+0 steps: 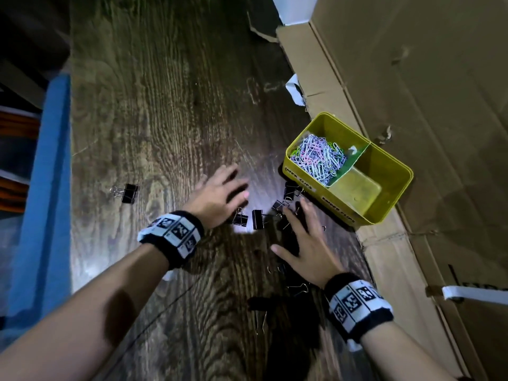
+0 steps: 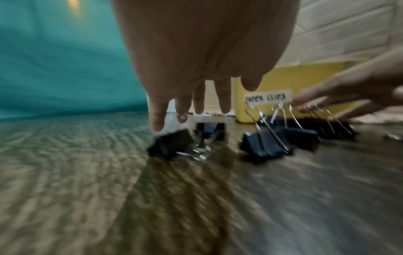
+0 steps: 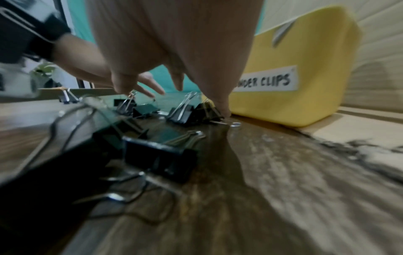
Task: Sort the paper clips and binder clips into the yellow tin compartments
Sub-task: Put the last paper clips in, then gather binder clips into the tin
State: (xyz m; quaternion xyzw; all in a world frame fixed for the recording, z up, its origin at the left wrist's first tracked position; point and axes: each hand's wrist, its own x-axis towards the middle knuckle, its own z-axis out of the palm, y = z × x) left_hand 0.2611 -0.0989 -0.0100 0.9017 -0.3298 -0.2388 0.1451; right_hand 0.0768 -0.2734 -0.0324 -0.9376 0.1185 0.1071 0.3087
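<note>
A yellow tin [image 1: 395,171] stands at the right of the wooden table. Its far compartment, labelled PAPER CLIPS, holds a heap of coloured paper clips [image 1: 320,158]; the near one, labelled BINDER CLIPS [image 3: 268,81], looks empty. Black binder clips [image 1: 257,219] lie scattered in front of the tin, and one lone binder clip [image 1: 128,193] sits far left. My left hand [image 1: 228,188] hovers with spread fingers [image 2: 198,103] just above a clip [image 2: 170,145]. My right hand [image 1: 299,237] lies flat, fingers straight, over several clips [image 3: 159,158] beside the tin.
A large cardboard box [image 1: 412,78] runs along the table's right side, and the tin sits against it. A blue surface [image 1: 46,188] borders the table's left edge. More binder clips lie near my right wrist [image 1: 297,287].
</note>
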